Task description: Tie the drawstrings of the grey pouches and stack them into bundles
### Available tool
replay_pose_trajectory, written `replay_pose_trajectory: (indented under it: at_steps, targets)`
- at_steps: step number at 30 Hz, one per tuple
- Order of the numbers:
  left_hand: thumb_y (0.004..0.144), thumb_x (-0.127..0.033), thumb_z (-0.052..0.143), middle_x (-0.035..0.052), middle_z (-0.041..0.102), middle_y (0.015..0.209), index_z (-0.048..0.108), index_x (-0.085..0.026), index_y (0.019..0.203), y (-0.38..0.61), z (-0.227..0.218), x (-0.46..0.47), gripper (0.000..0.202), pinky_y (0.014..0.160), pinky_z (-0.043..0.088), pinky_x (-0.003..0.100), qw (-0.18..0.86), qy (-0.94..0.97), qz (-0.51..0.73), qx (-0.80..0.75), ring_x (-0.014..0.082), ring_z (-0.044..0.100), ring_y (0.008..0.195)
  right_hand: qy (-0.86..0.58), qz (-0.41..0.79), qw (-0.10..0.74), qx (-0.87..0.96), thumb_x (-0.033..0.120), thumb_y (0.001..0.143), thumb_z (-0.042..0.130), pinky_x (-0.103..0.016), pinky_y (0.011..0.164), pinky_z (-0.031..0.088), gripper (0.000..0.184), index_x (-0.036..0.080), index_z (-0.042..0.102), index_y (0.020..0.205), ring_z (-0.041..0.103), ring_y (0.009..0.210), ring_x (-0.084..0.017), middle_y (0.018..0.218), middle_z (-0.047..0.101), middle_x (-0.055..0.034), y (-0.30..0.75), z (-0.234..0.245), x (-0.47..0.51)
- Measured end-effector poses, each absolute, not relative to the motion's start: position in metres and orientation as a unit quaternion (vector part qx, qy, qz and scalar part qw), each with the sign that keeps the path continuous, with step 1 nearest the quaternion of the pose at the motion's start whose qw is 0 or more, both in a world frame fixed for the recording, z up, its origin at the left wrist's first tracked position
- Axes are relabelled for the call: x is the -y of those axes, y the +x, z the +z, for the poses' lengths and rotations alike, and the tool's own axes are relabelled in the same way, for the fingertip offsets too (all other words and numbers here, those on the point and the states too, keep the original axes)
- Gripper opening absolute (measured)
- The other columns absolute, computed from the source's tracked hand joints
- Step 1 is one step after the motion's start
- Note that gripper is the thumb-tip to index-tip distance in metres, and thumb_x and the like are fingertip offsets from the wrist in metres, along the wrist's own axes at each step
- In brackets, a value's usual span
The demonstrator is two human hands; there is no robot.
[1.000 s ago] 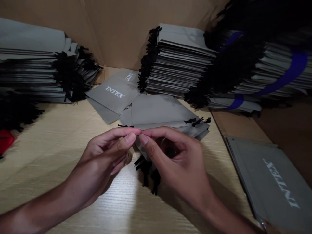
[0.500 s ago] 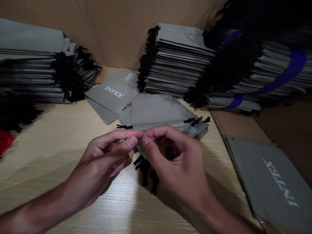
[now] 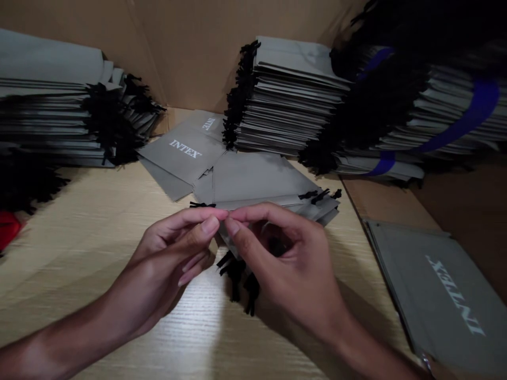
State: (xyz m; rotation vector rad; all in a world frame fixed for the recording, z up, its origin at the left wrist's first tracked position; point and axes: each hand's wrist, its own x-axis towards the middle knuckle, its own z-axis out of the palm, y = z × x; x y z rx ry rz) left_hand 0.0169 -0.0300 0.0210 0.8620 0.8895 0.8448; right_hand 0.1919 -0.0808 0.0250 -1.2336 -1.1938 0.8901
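My left hand (image 3: pixel 174 258) and my right hand (image 3: pixel 289 253) meet at their fingertips above the table. The right thumb and forefinger are pinched, and the left forefinger touches them while its thumb lies close alongside. Whatever is between the fingertips is too small or hidden to make out. Just beyond and beneath my hands lie several grey flat pouches (image 3: pixel 257 177) with black knotted cord ends (image 3: pixel 319 196). More black cord ends (image 3: pixel 233 274) hang out below my right hand. Part of this pile is covered by my hands.
Grey pouches printed INTEX (image 3: pixel 178 153) lie behind. Tall pouch stacks stand at left (image 3: pixel 47 121) and centre back (image 3: pixel 293 111); blue-banded bundles (image 3: pixel 447 116) fill the right back. More INTEX pouches (image 3: pixel 431 279) lie at right on cardboard. Something red (image 3: pixel 8 229) shows at the left edge.
Both hands stay fingertip to fingertip and have shifted very slightly to the left. The pouches and stacks have not moved.
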Motion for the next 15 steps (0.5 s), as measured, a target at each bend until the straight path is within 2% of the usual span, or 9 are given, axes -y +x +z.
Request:
replay_pose_trajectory:
  at_steps: [8, 15]
  targets:
    - [0.075, -0.043, 0.108, -0.0073, 0.05, 0.059, 0.093, -0.029, 0.093, 0.0167, 0.0238, 0.0282, 0.027, 0.04, 0.032, 0.012, 0.729, 0.387, 0.388, -0.409, 0.0037, 0.027, 0.049, -0.524, 0.38, 0.568, 0.508, 0.03, 0.101, 0.083, -0.025, 0.06, 0.051, 0.009, 0.025, 0.09, 0.104, 0.069, 0.07, -0.013, 0.089, 0.087, 0.0, 0.1926, 0.0251, 0.079]
    - [0.074, -0.045, 0.108, -0.0065, 0.051, 0.058, 0.093, -0.027, 0.095, 0.016, 0.0211, 0.0283, 0.031, 0.041, 0.03, 0.012, 0.721, 0.394, 0.391, -0.416, 0.004, 0.032, 0.049, -0.526, 0.386, 0.567, 0.503, 0.03, 0.101, 0.083, -0.026, 0.063, 0.053, 0.008, 0.027, 0.09, 0.103, 0.072, 0.074, -0.014, 0.09, 0.087, 0.0006, 0.1926, 0.0242, 0.0788]
